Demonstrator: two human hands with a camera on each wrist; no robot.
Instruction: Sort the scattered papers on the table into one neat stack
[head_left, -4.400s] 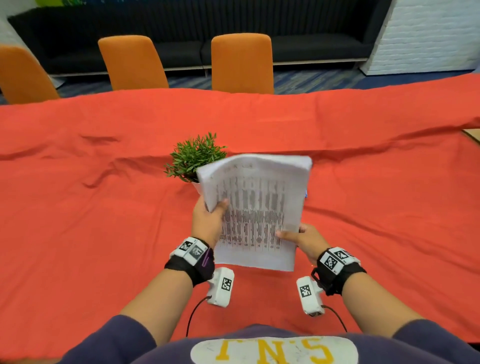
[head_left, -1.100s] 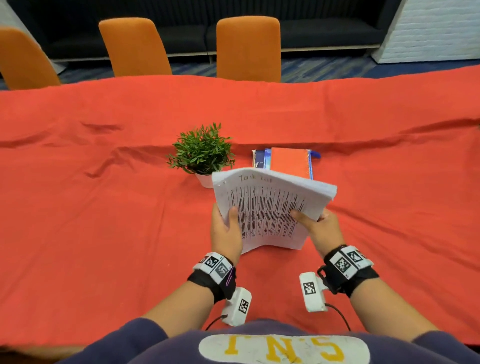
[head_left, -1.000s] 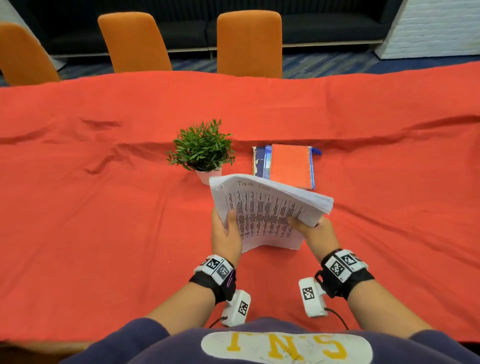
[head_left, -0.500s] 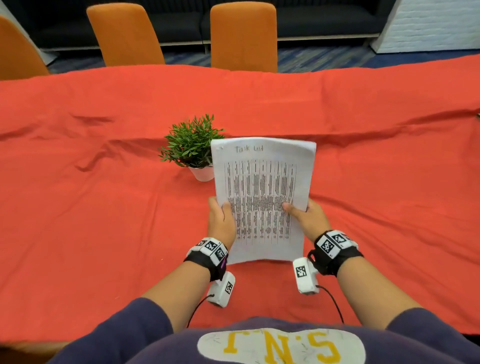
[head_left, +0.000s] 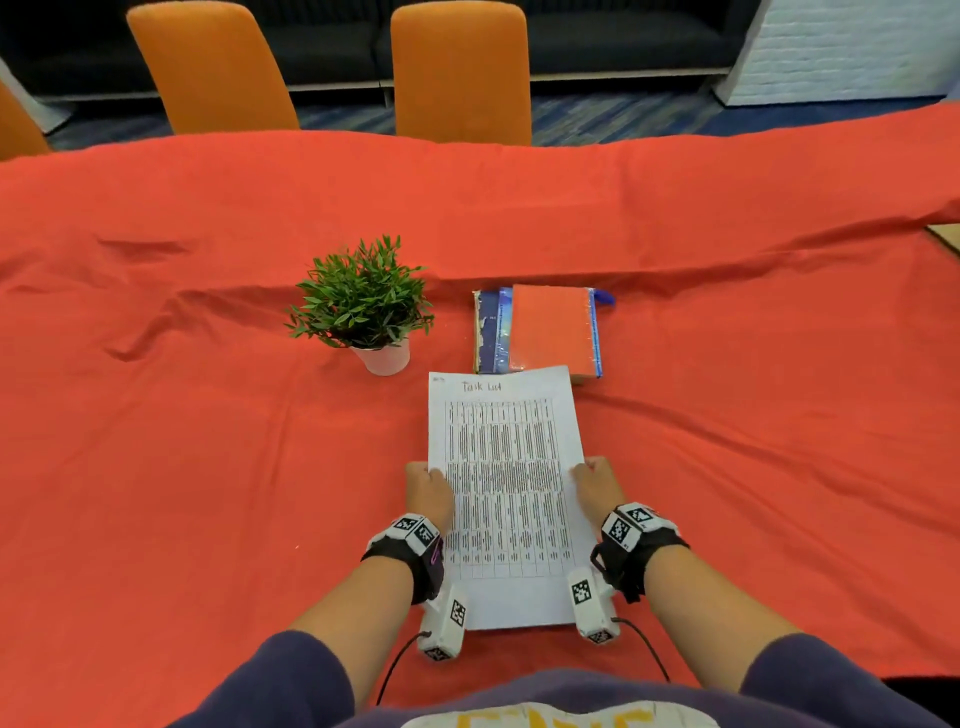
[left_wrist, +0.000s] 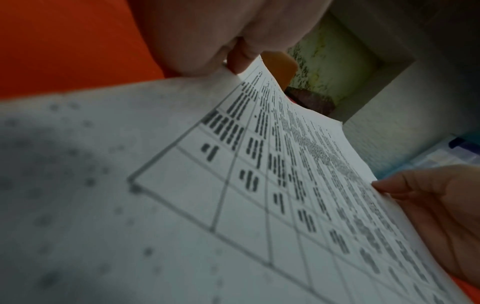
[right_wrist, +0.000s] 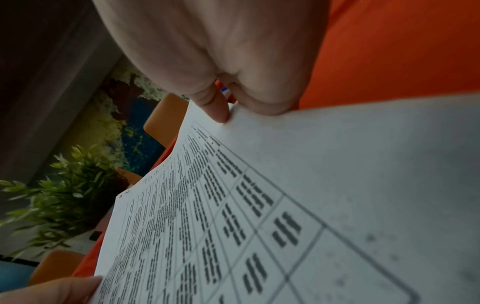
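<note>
A white paper stack, its top sheet a printed table headed "Task List", lies lengthwise on the red tablecloth just in front of me. My left hand pinches its left edge and my right hand pinches its right edge, about halfway up. In the left wrist view the thumb sits on top of the paper stack, with the fingers curled below. The right wrist view shows the same hold, thumb on the paper stack. The sheets bow slightly between the hands.
A small potted plant stands beyond the stack to the left. A pile of books with a red cover on top touches the stack's far edge. Orange chairs line the far side of the table. The cloth is wrinkled.
The stack was held up and tilted toward me. It has come down and now lies flat on the cloth. Both hands have slid to its side edges, and the books show again.
</note>
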